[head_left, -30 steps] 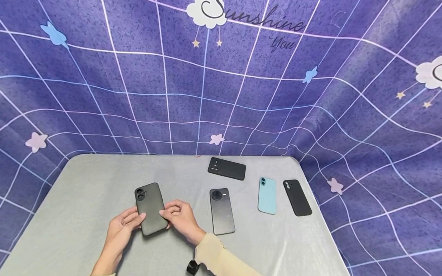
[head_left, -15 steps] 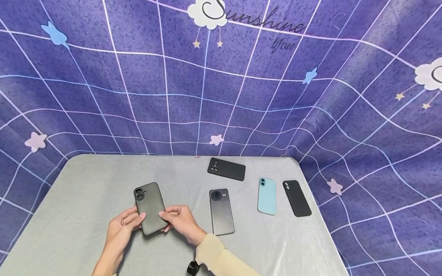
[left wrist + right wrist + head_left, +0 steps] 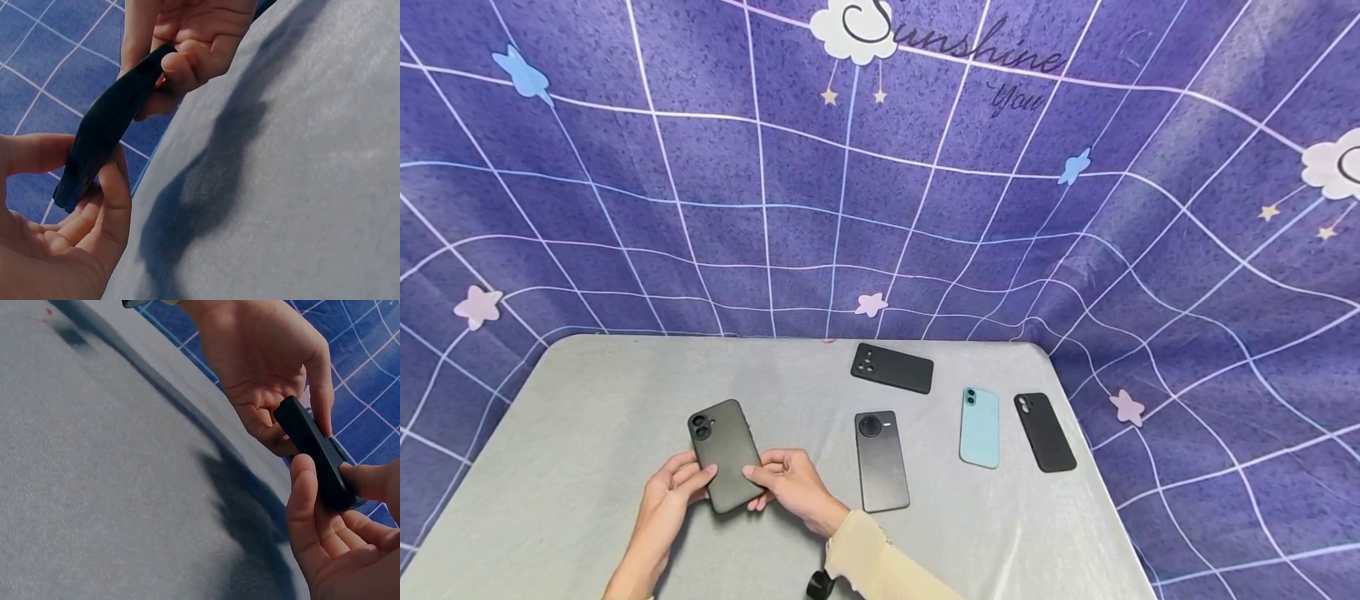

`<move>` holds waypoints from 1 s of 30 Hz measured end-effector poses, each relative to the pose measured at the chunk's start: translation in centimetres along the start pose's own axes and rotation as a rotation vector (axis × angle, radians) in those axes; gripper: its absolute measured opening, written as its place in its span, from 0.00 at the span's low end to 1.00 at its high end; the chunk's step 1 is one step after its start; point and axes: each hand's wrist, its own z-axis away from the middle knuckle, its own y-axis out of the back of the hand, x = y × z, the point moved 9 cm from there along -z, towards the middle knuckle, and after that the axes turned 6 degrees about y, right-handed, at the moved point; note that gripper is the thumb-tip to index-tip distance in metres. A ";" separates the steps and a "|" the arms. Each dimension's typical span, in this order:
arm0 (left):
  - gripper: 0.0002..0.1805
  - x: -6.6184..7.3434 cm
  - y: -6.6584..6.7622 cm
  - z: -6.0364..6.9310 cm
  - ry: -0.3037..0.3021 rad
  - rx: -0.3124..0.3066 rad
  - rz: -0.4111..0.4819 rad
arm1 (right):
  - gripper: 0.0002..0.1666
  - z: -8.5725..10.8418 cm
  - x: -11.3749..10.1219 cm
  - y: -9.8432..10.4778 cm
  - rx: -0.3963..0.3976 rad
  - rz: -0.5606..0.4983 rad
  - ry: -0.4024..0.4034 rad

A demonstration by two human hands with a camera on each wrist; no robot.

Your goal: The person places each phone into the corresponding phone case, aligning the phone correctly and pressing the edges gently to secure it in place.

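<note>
Both hands hold a dark grey-green phone (image 3: pixel 726 450) above the left part of the table, its back with two camera lenses facing up. The left hand (image 3: pixel 668 493) pinches its left edge, thumb on the back and fingers below. At the opposite edge, the right hand (image 3: pixel 799 492) grips it the same way. The left wrist view shows the phone (image 3: pixel 106 128) edge-on between both hands. In the right wrist view, the phone (image 3: pixel 319 456) is also seen from its side. The phone's screen side is hidden.
Right of the hands lies a grey phone (image 3: pixel 882 471) with a round camera. Behind it is a black phone case (image 3: pixel 898 369). Farther right are a light blue phone (image 3: pixel 980 433) and another black case (image 3: pixel 1047 433), near the table's (image 3: pixel 625 367) right edge. A patterned purple cloth (image 3: pixel 805 233) hangs behind.
The held phone has shifted slightly left and tilted a little. The right hand's fingers have slid slightly lower along its edge. The other phones and cases stay put.
</note>
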 end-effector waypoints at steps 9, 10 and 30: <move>0.27 0.1 0.4 0.0 -0.002 0.017 0.040 | 0.09 -0.1 -0.4 -0.1 -0.073 0.024 0.025; 0.29 0.1 0.5 0.0 -0.001 0.017 0.063 | 0.09 -0.2 -0.5 -0.1 -0.083 0.030 0.029; 0.24 -0.4 3.4 -0.2 0.017 0.049 0.143 | 0.16 -0.1 -0.5 0.1 -0.341 0.245 -0.049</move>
